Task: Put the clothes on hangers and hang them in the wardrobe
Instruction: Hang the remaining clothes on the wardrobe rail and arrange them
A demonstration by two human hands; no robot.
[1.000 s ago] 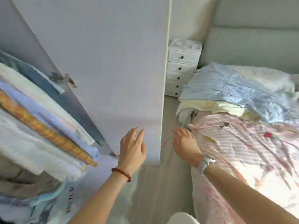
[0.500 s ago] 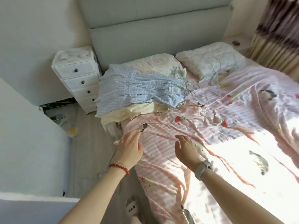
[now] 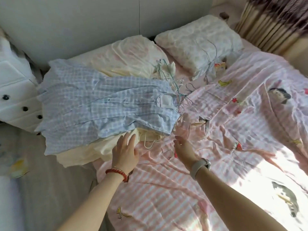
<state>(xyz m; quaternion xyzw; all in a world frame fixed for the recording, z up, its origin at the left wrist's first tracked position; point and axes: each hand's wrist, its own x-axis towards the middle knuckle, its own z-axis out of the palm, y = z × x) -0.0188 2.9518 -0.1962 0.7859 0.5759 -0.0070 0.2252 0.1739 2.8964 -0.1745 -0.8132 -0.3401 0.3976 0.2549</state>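
Two garments in a heap on the bed, left side near the white drawer unit: blue check dress on top, cream garment under it, its edge spilling toward the bed's side. Wire hangers lie tangled just beyond the dress's neck end, w/ one white hanger poking out from under the cream fabric, close to both hands. More hangers rest on the far pillow. Wardrobe not in view.

Step in hand, prob: pick up next garment + a hanger. Best approach, imo: take the top dress first, by the neck/shoulder end, so the cream one isn't dragged off the bed. Free one hanger from the tangle before lifting; hooks will likely snag each other and the thin fabric. Light cloth, so a pinch at the shoulders is enough.

Left hand: palm down, fingers straight and slightly spread, tips on the cream garment at the heap's near edge; grips nothing. Right hand: fingers loose and apart, holds nothing, reaching toward the hangers just past the dress's corner; can't tell if it touches the sheet.
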